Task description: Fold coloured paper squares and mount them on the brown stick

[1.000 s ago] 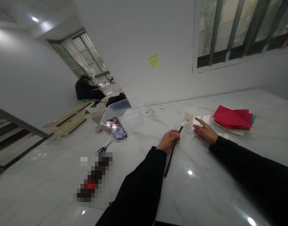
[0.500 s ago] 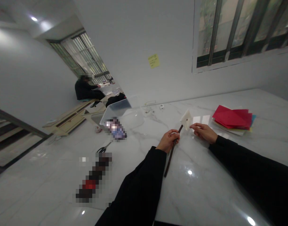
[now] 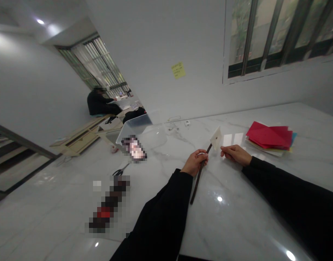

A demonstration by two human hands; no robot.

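The left hand (image 3: 194, 163) grips a dark stick (image 3: 199, 179) topped with white paper (image 3: 216, 138); the right hand (image 3: 235, 154), fingers now curled, holds nothing, just beside the paper.

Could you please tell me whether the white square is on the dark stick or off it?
It is on: the white square sits at the top end of the dark stick, which the left hand grips.

We looked through one camera worn on the person's head, facing forward and down at a tilt, close above the white veined marble table (image 3: 237, 224), the bare left hand (image 3: 194, 163) and the bare right hand (image 3: 235, 154).
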